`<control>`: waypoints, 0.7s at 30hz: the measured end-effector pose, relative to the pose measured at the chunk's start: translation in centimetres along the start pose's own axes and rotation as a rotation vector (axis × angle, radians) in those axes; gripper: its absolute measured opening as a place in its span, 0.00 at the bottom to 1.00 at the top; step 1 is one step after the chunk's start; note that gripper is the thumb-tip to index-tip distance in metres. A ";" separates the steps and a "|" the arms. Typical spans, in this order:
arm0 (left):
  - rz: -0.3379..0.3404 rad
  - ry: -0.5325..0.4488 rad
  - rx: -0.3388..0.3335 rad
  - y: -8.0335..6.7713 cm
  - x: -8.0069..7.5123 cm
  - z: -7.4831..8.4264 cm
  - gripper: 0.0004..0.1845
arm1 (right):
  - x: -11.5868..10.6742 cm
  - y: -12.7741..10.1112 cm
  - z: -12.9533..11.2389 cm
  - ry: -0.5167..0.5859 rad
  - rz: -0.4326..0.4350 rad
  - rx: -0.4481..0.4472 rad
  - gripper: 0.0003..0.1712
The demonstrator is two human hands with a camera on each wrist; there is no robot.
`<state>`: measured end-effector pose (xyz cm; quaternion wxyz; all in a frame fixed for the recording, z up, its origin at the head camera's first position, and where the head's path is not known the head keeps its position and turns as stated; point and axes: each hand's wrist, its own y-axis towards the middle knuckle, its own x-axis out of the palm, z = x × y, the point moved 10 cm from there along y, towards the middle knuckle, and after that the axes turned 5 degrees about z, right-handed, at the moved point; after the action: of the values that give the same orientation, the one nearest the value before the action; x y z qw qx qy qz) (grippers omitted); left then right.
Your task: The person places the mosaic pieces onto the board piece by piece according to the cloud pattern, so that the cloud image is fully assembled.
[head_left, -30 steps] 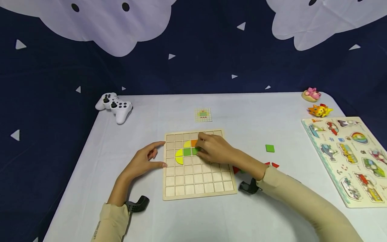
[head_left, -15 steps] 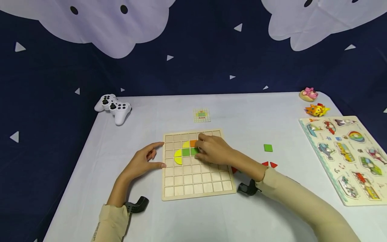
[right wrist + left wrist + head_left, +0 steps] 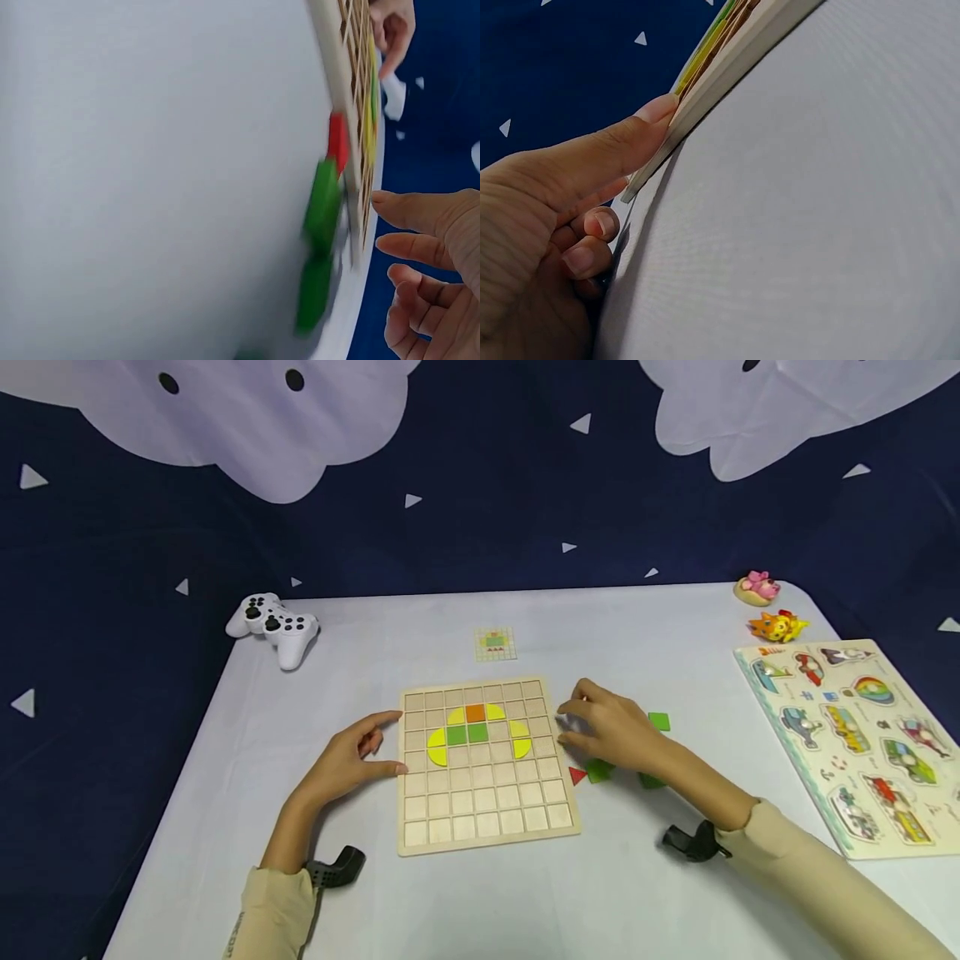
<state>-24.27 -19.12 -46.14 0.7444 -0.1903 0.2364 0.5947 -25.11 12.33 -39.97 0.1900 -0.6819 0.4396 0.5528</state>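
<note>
A person's left hand point(image 3: 352, 764) braces the near left edge of a wooden grid board point(image 3: 480, 827) on a pale surface point(image 3: 525, 902), thumb tip pressed flat against the board's side in the left wrist view while the other fingers curl loosely beneath, gripping nothing. The right hand point(image 3: 611, 731) hovers just off the board's right edge with fingers relaxed and apparently released, above a loose green square point(image 3: 598, 770) and a red triangle point(image 3: 576, 776) lying just beside the board. Another green square point(image 3: 659, 722) sits a little further out. On the board, yellow curved pieces point(image 3: 437, 747), an orange square point(image 3: 475, 712) and green squares point(image 3: 467, 734) already fill cells near the top.

To pick up well, the right hand should probably come down on one loose piece only, pinching it by its edges, while the left keeps the board from sliding. A small pattern card point(image 3: 495, 643) behind the board looks like the reference to check before choosing a cell.

Much is uncertain. The right wrist view is blurred, so the loose pieces show only as smears of green and red. Whether the right palm hides another piece cannot be told, and a further green shape is partly covered by the forearm. The card's drawing is too small to read. A white game controller point(image 3: 273, 622), two small toy figures point(image 3: 765, 606) and a picture puzzle point(image 3: 847, 735) lie well apart.
</note>
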 end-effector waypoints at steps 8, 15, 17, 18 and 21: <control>-0.001 0.012 -0.013 0.1 -0.1 -0.1 0.43 | -2.5 -3.3 4.6 -0.072 0.016 0.114 0.21; -0.001 0.005 -0.004 0.1 -0.1 -0.2 0.43 | -4.1 -4.9 7.2 -0.109 0.029 0.167 0.19; -0.001 0.004 0.001 0.1 0.0 -0.1 0.43 | -4.3 -5.3 7.6 -0.117 0.029 0.175 0.19; 0.000 0.004 0.002 0.1 0.0 -0.1 0.42 | -4.4 -5.5 7.8 -0.119 0.029 0.178 0.18; 0.001 0.003 0.003 0.1 0.0 0.0 0.42 | -4.5 -6.1 8.5 -0.132 0.021 0.189 0.18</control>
<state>-24.32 -19.12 -46.13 0.7441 -0.1899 0.2387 0.5944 -25.21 23.72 -39.85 0.2762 -0.6183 0.4836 0.5546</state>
